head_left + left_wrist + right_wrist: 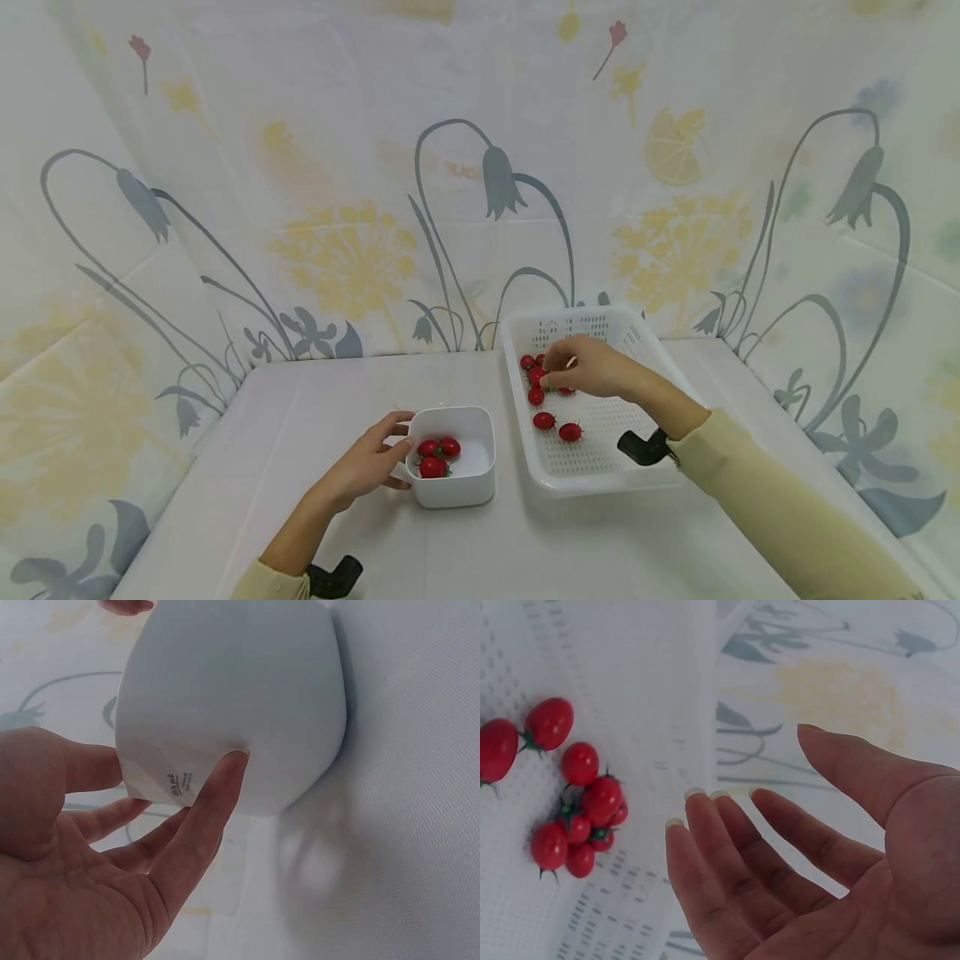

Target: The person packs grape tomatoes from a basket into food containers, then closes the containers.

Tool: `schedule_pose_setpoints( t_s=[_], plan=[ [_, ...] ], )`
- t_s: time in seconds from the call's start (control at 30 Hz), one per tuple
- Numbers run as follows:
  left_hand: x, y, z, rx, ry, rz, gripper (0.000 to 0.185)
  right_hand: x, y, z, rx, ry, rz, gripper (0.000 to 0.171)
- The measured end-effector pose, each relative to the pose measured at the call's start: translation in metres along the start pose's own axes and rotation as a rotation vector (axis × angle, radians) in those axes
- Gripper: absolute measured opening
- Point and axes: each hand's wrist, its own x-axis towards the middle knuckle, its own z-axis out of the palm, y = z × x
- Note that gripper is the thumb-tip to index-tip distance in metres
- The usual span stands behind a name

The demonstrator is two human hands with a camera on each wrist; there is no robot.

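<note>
My left hand (371,458) holds a small white square box (457,492) by its left side. In the left wrist view, the thumb meets the box's rim and one finger (217,780) presses its outer wall. Red cherry tomatoes (432,467) with green stems lie inside. My right hand (588,367) hovers over the left part of a white perforated basket (558,483), fingers loosely bent. The right wrist view shows nothing in that hand (802,877). Beside it is a cluster of cherry tomatoes (600,799); two more tomatoes (570,432) lie nearer the basket's front.
Box and basket stand side by side on a white-covered table (300,400), a narrow gap between them. A patterned sheet (345,167) with flowers hangs behind the table. Black straps with cameras (643,447) sit on both wrists.
</note>
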Motion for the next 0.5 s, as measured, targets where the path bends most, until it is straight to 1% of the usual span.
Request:
schedule_pose_setpoints(
  t_s=[0.13, 0.23, 0.5],
  plan=[
    [0.0, 0.0, -0.001, -0.002, -0.003, -0.001, 0.041, 0.003, 0.019, -0.01, 0.05, -0.019, 0.084, 0.031],
    [0.0, 0.0, 0.0, 0.0, -0.001, 0.001, 0.041, 0.005, 0.032, -0.015, 0.089, -0.027, 0.137, 0.035],
    [0.0, 0.0, 0.0, -0.002, 0.0, -0.006, 0.041, 0.009, 0.057, -0.023, 0.124, -0.025, 0.219, 0.038]
  ],
)
